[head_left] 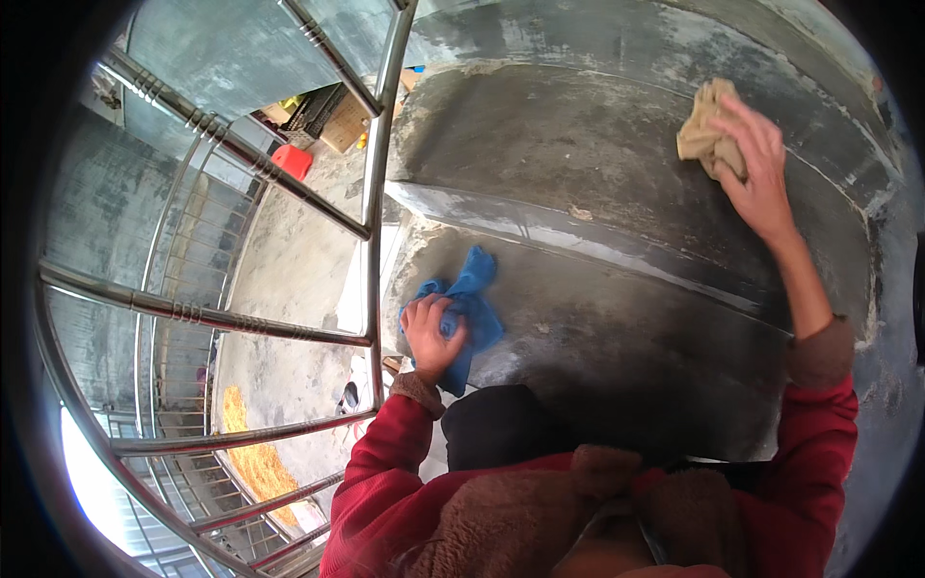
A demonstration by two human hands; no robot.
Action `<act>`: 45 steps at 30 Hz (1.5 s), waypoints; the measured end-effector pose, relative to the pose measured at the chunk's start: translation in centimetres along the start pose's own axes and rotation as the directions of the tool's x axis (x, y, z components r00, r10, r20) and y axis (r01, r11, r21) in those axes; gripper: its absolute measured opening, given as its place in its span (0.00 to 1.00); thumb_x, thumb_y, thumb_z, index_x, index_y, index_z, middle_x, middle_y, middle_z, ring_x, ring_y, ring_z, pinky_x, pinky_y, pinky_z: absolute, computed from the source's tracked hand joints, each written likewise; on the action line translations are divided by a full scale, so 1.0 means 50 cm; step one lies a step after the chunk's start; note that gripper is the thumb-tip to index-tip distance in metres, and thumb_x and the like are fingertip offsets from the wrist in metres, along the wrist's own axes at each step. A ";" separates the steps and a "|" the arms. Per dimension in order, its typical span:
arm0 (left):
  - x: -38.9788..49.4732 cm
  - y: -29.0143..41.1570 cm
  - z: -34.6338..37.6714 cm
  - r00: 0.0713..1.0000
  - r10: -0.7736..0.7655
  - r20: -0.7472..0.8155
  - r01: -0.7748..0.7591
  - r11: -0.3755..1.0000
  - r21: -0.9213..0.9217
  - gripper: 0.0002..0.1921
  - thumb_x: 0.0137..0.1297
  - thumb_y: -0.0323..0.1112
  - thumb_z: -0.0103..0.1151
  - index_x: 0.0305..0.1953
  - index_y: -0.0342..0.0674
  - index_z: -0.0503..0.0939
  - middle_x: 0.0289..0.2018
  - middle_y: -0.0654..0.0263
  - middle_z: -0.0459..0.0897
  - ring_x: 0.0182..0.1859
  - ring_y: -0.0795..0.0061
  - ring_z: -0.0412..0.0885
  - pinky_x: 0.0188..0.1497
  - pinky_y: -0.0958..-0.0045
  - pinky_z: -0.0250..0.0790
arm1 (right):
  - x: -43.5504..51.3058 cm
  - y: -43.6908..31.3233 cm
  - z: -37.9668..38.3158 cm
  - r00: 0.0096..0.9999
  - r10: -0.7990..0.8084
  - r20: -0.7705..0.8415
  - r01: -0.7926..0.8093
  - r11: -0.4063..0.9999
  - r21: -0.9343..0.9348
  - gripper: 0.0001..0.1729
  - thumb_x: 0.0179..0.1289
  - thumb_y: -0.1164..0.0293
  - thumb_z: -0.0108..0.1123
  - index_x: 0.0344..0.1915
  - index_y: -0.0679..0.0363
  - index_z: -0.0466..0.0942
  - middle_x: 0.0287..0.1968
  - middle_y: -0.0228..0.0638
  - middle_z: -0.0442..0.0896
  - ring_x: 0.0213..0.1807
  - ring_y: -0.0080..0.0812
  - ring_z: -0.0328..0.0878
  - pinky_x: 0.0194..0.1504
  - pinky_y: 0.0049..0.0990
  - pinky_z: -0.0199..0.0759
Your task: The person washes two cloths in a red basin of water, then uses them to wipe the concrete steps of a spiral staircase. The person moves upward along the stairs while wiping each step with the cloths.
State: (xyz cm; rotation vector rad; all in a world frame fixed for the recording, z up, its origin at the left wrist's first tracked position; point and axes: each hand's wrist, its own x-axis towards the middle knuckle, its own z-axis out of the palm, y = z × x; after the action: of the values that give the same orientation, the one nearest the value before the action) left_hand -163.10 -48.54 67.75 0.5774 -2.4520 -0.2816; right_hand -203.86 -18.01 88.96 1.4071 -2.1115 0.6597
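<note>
My left hand (433, 334) grips a bunched blue cloth (473, 292) near the railing side of a lower concrete step (578, 289). Part of the cloth hangs loose beyond my fingers. At the upper right, my right hand (759, 162) holds a crumpled tan cloth (701, 130) where the upper concrete step (564, 130) meets the wall behind it. The palm side of that cloth is hidden by my fingers. Between the two steps runs a pale, worn riser edge (520, 217).
A stainless steel railing (374, 217) rises along the left side of the steps. Beyond it, at floor level, are a red plastic stool (293, 162), a cardboard box (343, 126), a black crate (311, 115) and a spread of yellow grain-like material (253, 455). A concrete wall (896, 397) stands at the right.
</note>
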 end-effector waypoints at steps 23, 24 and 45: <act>-0.010 -0.011 0.013 0.999 -0.017 0.045 0.015 0.999 0.033 0.20 0.53 0.39 0.67 0.48 0.44 0.80 0.52 0.57 0.80 0.57 0.51 0.73 0.65 0.52 0.58 | 0.047 -0.209 0.282 0.989 -0.037 0.146 -0.003 0.963 0.269 0.29 0.52 0.50 0.69 0.51 0.53 0.84 0.63 0.38 0.81 0.70 0.47 0.71 0.67 0.45 0.67; -0.011 -0.012 0.014 0.999 0.001 0.036 -0.003 0.999 0.032 0.20 0.53 0.39 0.67 0.48 0.44 0.80 0.52 0.57 0.80 0.58 0.51 0.73 0.65 0.52 0.58 | 0.020 -0.176 0.262 0.991 -0.051 0.127 0.013 0.959 0.284 0.28 0.52 0.52 0.69 0.51 0.54 0.85 0.62 0.38 0.82 0.69 0.47 0.72 0.67 0.45 0.68; -0.038 0.042 0.009 0.977 -0.096 0.189 0.067 0.985 0.157 0.32 0.58 0.57 0.70 0.58 0.44 0.76 0.62 0.51 0.72 0.65 0.45 0.66 0.67 0.47 0.53 | -0.261 0.199 -0.023 0.930 0.276 0.243 -0.258 0.961 -0.102 0.37 0.66 0.54 0.68 0.69 0.60 0.72 0.65 0.46 0.79 0.66 0.44 0.76 0.68 0.38 0.66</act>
State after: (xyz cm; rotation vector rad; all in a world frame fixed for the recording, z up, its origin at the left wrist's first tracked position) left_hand -162.71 -45.81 67.12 0.7483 -2.6604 -0.1957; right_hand -208.64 -4.95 80.21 1.2324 -2.5355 0.5214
